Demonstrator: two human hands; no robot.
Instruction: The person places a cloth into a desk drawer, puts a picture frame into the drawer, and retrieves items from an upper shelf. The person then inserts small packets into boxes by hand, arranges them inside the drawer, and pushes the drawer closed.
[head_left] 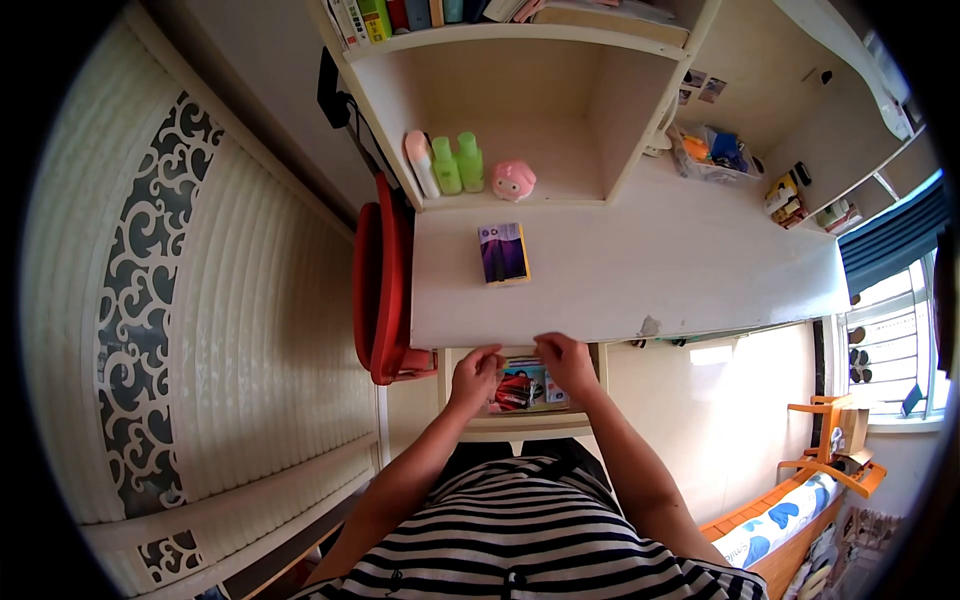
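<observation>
From here I see the red-and-black bundle (517, 390) inside the open drawer (540, 424) at the desk's (600, 290) front edge, nearer the left hand (476, 377) than the right hand (567, 362); whether either's fingers pinch anything, I can't tell.

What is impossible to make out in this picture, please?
In the head view:
Drawer: rear hidden under the desktop.
Left hand and right hand: whether they hold anything; undersides face away.
Purple box: print too small.
Books: upper parts cut off by top edge.
</observation>
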